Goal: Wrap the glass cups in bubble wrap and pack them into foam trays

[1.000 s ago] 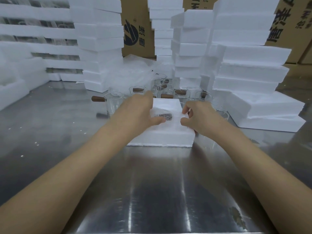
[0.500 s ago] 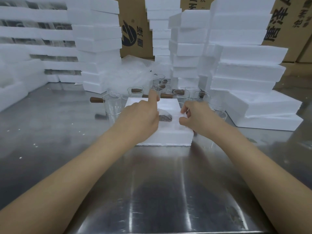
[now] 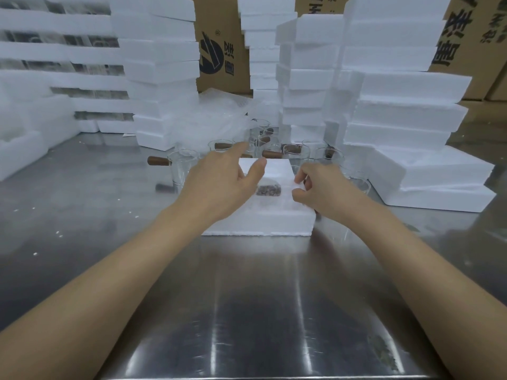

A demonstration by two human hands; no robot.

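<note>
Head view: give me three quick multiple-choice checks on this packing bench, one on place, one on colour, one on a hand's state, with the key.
1. Where do the clear glass cups with side handles stand?
A. behind the white foam tray
B. on the tray's near side
C. on the cardboard boxes

2. What colour are the cup handles?
A. white
B. dark brown
C. green

3. How is the left hand?
A. a fist
B. fingers extended, reaching forward
C. gripping a cup

Key: 1 A, the cups line the steel table beyond the white foam tray. 2 B, a dark brown handle sticks out sideways. 3 B, its fingers stretch over the tray, holding nothing, while the right hand pinches at the tray's right edge.
</note>
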